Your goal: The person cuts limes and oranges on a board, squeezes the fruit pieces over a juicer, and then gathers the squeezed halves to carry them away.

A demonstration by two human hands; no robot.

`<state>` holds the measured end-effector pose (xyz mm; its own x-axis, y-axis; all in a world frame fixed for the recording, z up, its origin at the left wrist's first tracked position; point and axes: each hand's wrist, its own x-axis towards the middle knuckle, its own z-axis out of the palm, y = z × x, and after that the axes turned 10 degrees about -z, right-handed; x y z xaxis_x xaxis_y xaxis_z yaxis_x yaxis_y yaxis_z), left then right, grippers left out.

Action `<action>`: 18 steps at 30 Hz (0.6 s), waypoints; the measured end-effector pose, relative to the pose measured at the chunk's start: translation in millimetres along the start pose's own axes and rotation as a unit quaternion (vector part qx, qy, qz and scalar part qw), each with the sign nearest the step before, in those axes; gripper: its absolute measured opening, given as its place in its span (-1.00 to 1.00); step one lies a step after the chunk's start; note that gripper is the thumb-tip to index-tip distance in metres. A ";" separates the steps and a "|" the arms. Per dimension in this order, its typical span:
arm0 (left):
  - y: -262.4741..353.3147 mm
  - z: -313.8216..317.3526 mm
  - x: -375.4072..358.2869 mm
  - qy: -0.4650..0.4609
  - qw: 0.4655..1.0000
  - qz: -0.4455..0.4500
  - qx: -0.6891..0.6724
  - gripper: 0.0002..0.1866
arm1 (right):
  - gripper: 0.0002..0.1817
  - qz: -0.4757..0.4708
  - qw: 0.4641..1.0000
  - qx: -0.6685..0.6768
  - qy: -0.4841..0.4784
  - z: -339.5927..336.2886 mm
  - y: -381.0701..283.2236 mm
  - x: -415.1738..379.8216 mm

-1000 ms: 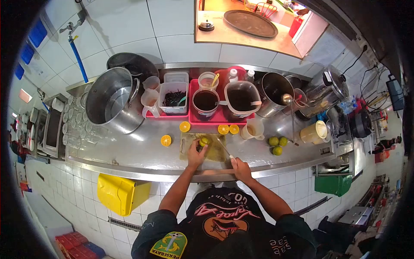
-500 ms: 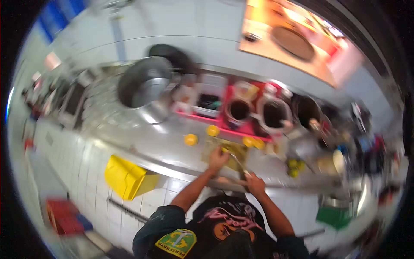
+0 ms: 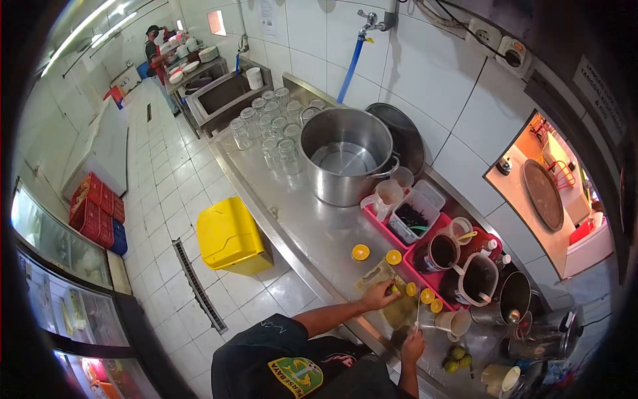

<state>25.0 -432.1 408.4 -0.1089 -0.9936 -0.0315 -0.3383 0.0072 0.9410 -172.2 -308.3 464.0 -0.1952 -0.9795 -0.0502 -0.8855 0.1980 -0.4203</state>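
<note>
My left hand (image 3: 377, 296) is closed around a small yellow-green citrus fruit (image 3: 393, 288), which rests at the cutting board (image 3: 399, 315). A knife (image 3: 418, 311) is in my right hand (image 3: 413, 346), its blade pointing away from me over the board's right side. Beside the board's far edge lie orange halves (image 3: 411, 289), cut faces up. Two more orange halves, one of them the left half (image 3: 360, 252), sit further left on the steel counter (image 3: 312, 229). Several green limes (image 3: 457, 359) are grouped to the right of my right hand.
Behind the board, pink trays (image 3: 379, 224) hold tubs and jugs of dark contents. A large steel pot (image 3: 345, 156) and upturned glasses (image 3: 276, 130) stand further along the counter. A yellow bin (image 3: 229, 233) is on the floor. Another person (image 3: 155, 56) stands in the far background.
My view has swung left and sharpened, bringing the glasses, sink and far person into sight. The knife has shifted away from my left hand, toward the board's right side.
</note>
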 end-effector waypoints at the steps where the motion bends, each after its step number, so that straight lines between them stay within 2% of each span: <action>1: -1.7 0.0 0.6 0.015 1.000 0.009 0.005 -0.45 | -0.53 -0.023 0.999 0.020 0.022 -1.0 -0.2 1.4; 3: 1.3 5.6 -4.7 0.016 1.000 0.018 0.006 -0.45 | -0.55 -0.033 0.998 0.035 0.045 -5.9 2.8 -7.0; 5: 4.8 2.3 -4.6 0.051 0.998 0.027 0.009 -0.45 | -0.53 -0.053 0.997 0.053 -0.029 -6.3 2.4 -11.4; 6: 8.9 0.3 -4.4 0.051 0.998 0.027 0.009 -0.45 | -0.53 -0.053 0.997 0.053 -0.029 -1.9 6.4 -13.2; 8: 15.4 -0.4 -7.1 0.047 0.999 -0.027 -0.007 -0.48 | -0.54 -0.076 0.994 0.033 -0.068 3.5 14.3 -22.6; 11: 12.7 4.3 -5.5 0.070 0.997 -0.022 -0.005 -0.46 | -0.55 -0.029 0.994 0.002 -0.101 -0.1 10.2 -27.1; 13: -22.5 26.3 2.1 0.105 0.994 -0.012 0.016 -0.49 | -0.56 -0.122 0.990 0.074 -0.003 20.5 25.2 -19.9; 14: -0.9 17.9 1.1 0.036 0.996 -0.076 0.024 -0.53 | -0.56 -0.089 0.994 0.037 -0.057 38.9 47.1 -14.2; 15: 15.0 13.0 1.2 0.037 0.995 -0.085 0.047 -0.59 | -0.56 -0.004 0.996 0.063 -0.063 22.5 24.4 -4.7; 16: -5.3 21.4 5.0 0.039 0.995 -0.068 0.057 -0.59 | -0.54 -0.011 0.998 0.051 -0.025 25.6 20.3 2.8; 17: 7.4 19.3 9.0 0.078 0.996 0.027 0.020 -0.58 | -0.52 0.046 0.997 0.061 -0.014 11.4 3.0 10.6; 18: 15.2 18.0 11.3 0.081 0.994 0.037 0.067 -0.55 | -0.49 0.047 0.997 0.063 -0.017 6.7 -1.4 17.0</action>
<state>1.8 -441.2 416.2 0.0104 -0.9947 0.1019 -0.4579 0.0859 0.8848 -171.4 -325.4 457.7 -0.2583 -0.9581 -0.1238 -0.8037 0.2842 -0.5228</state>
